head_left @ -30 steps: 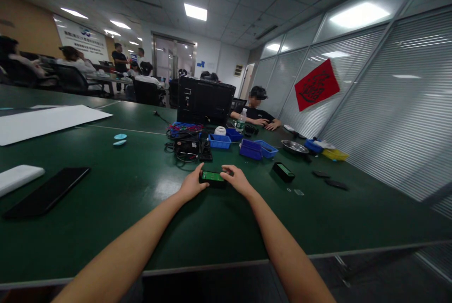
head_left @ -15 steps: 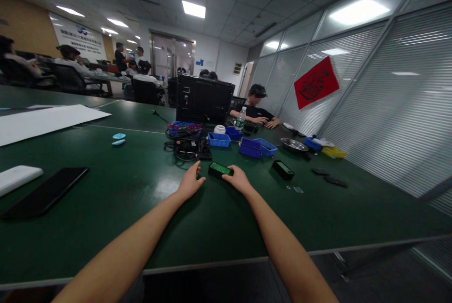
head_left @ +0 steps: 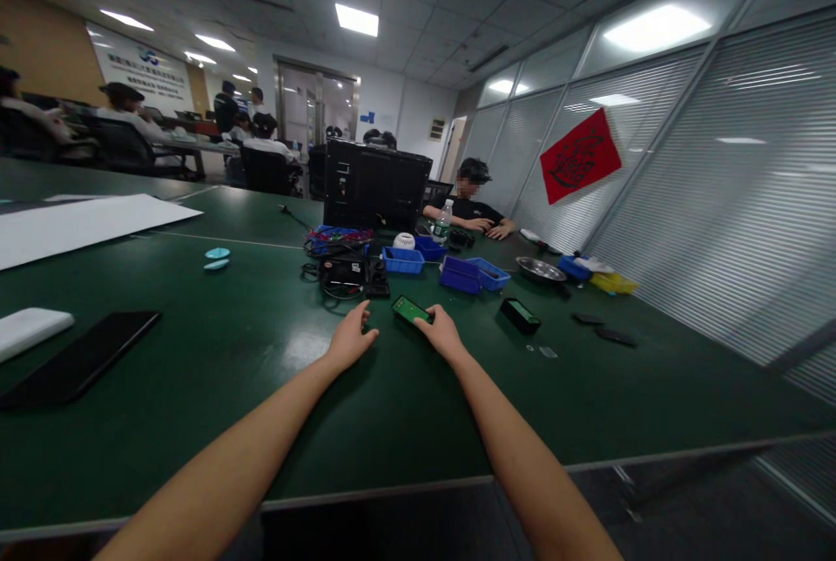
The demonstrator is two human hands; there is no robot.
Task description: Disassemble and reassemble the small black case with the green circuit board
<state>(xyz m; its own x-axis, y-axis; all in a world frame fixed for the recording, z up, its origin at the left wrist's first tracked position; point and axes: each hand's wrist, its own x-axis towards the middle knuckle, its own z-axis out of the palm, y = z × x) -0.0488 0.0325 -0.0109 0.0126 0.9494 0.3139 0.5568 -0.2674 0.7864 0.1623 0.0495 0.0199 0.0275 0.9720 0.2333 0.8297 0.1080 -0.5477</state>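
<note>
My right hand [head_left: 442, 333] grips the near right end of a small black case with a green circuit board [head_left: 410, 309] facing up. The case sits at an angle, its far end pointing left and away from me; whether it touches the table I cannot tell. My left hand [head_left: 351, 335] is just left of the case, apart from it, with thumb and fingers spread and nothing in them. A second black case with a green face [head_left: 521, 315] rests on the table to the right.
Behind my hands are a black device with cables [head_left: 343, 271], a baseball [head_left: 404, 241], blue trays [head_left: 403, 260] and a water bottle [head_left: 442, 221]. A metal bowl [head_left: 541, 268] and flat black pieces [head_left: 616, 336] lie rightward. A person [head_left: 475, 199] sits across the table.
The case in my right hand has turned, its green face now showing more and its far end swung away from me. My left hand has barely moved.
</note>
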